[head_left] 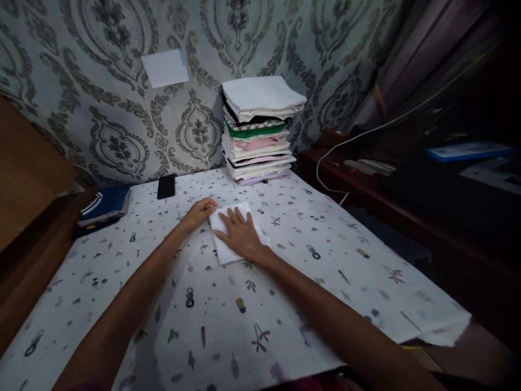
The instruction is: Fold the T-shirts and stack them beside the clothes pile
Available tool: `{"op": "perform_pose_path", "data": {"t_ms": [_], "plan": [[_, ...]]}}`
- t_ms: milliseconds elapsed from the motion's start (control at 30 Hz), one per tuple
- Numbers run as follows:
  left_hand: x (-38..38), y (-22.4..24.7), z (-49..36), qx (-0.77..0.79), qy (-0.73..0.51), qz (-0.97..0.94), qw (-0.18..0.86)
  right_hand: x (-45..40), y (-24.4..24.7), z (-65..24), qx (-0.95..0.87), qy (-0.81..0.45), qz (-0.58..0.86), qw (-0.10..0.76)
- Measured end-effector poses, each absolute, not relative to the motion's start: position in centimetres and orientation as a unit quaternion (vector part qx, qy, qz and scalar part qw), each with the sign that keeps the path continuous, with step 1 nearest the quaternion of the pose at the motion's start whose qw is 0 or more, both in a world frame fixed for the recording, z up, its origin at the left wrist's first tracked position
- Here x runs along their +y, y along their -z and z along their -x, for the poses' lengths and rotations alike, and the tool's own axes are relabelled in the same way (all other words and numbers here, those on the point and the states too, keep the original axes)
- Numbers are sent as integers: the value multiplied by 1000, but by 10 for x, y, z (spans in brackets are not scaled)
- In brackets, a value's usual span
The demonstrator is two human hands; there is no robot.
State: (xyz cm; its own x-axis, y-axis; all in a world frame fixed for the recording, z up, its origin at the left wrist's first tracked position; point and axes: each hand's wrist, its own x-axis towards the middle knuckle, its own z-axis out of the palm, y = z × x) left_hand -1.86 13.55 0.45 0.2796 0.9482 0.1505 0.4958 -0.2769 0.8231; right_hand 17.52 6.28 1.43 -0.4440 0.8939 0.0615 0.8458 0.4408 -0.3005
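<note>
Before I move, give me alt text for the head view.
Right hand lies flat on a folded white cloth, left hand at its far-left corner, on a printed sheet; beyond are a black phone and a stack of folded clothes.

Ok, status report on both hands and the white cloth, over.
Right hand flat on folded white cloth. Left hand at its upper left corner. Tall stack of folded clothes beyond, black phone off left; neither touching the cloth.

Patterned white tablecloth (220, 347): near edge partly cut off by my frame. Brown wooden panel (30, 163): cropped at left. Blue-rimmed flat object (470, 151): blurred, its face unreadable to me. Dark far-right corner (504, 65): contents indistinguishable.
</note>
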Motion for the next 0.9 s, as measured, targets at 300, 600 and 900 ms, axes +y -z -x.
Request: {"op": "perform_pose_path", "data": {"t_ms": [300, 600, 900], "plan": [[140, -9, 13, 525, -307, -763, 221, 63, -12, -175, -839, -128, 513, 126], [158, -16, -16, 464, -251, -824, 207, 86, -14, -204, -767, -137, 565, 270], [163, -17, -22, 472, -225, -827, 204, 99, -11, -214, -732, -162, 610, 256]]}}
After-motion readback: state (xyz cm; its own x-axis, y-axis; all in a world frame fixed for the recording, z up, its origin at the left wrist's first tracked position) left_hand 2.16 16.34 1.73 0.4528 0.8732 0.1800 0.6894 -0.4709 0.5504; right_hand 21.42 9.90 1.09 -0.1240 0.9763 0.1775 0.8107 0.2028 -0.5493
